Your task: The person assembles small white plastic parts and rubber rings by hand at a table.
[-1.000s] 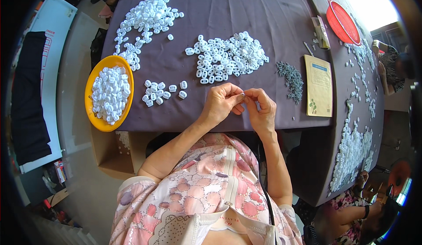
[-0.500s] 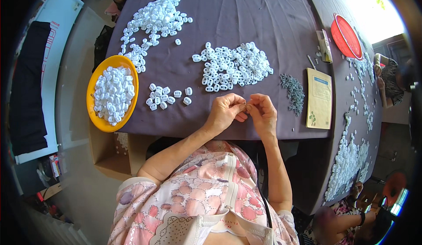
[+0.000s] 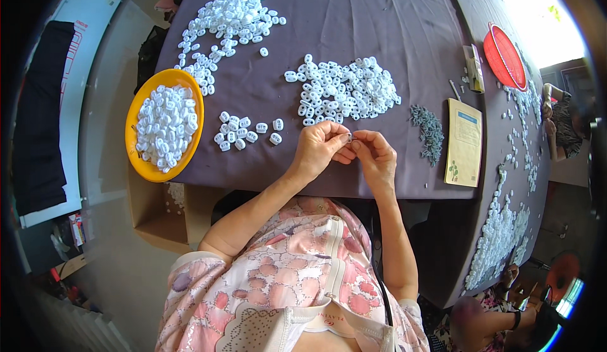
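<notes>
My left hand [image 3: 320, 150] and my right hand [image 3: 377, 157] meet fingertip to fingertip above the table's near edge. Both are closed in a pinch around something tiny, mostly hidden by the fingers and too small to name. Just beyond them lies a pile of small white oval plastic pieces with holes [image 3: 354, 90]. A smaller cluster of such white pieces [image 3: 237, 129] rests to the left of my left hand. Right of my right hand is a heap of small grey pieces [image 3: 427, 134], too fine to make out.
A yellow bowl [image 3: 131, 143] full of white pieces stands at the left table edge, above a cardboard box [image 3: 158, 229]. Another white pile [image 3: 234, 14] lies far left. At right are a tan packet [image 3: 463, 143], a red basket [image 3: 504, 55] and other people.
My hands stay pinched together, with the fingertips a little higher and slightly shifted. The table and its piles sit slightly farther right in the picture, as the view has moved a little.
</notes>
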A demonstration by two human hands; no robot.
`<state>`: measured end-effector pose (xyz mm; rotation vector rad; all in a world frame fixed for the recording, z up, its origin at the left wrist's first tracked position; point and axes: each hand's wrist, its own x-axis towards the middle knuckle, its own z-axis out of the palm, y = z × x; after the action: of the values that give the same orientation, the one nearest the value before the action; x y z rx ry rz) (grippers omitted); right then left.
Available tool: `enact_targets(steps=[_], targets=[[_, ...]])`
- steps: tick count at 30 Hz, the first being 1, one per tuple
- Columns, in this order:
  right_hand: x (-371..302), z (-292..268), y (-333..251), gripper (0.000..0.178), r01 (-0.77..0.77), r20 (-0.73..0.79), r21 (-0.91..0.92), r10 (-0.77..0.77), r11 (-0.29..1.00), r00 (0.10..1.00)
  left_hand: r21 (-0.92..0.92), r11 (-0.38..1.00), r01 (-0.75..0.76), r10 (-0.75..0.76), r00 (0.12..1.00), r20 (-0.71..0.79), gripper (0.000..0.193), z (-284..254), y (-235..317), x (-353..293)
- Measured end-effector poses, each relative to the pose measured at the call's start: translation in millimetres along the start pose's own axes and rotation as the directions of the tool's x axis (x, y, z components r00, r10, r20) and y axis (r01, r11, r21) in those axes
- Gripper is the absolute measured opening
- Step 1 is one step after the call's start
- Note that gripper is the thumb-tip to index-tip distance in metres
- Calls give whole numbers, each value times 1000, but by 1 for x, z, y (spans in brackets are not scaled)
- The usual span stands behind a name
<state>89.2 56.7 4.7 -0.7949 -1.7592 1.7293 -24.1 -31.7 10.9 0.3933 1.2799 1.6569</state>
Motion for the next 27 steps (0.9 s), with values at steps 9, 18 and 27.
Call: enact_targets(steps=[9,18,27], targets=[[7,5,-3,6,29,83,-108,-20,994,996,-44,999,-4,3,1000,-24,8,-10,-4,-5],[63,18,-14,14,364,142,-606,-353,707,925,-118,993,-11,-4,992,-124,9,-36,-8,-16],[85,27,-12,12,377,256,-764,-289,524,922,-147,989,-17,-2,992,-129,7,-38,-11,-16]])
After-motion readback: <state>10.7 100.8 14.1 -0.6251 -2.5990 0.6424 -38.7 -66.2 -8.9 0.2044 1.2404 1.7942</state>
